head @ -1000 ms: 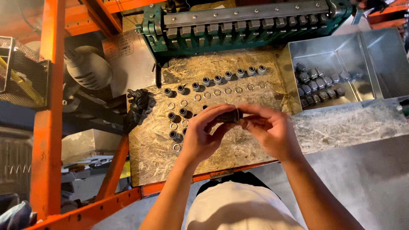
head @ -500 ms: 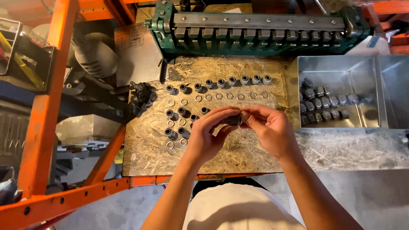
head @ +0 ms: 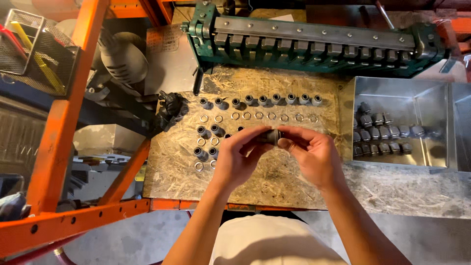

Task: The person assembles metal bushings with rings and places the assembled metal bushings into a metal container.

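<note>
Both hands meet over a chipboard worktop (head: 171, 172). My left hand (head: 238, 159) and my right hand (head: 311, 157) pinch one small dark metal fitting (head: 271, 136) between their fingertips, held just above the board. Behind the hands lie a row of similar dark fittings (head: 260, 100) and a row of small metal rings (head: 257, 116). More fittings and rings (head: 205, 142) sit in short rows to the left of my left hand, partly hidden by it.
A green metal machine with a row of blocks (head: 314, 46) spans the back. A shiny metal tray (head: 407, 98) at right holds several assembled fittings (head: 382, 132). An orange steel frame (head: 64, 142) stands at left, with a wire basket (head: 34, 49) and a black clump (head: 169, 110).
The view has shifted slightly, so the board sits lower in frame. Both hands stay together on the fitting, with small changes in how the fingers sit.
</note>
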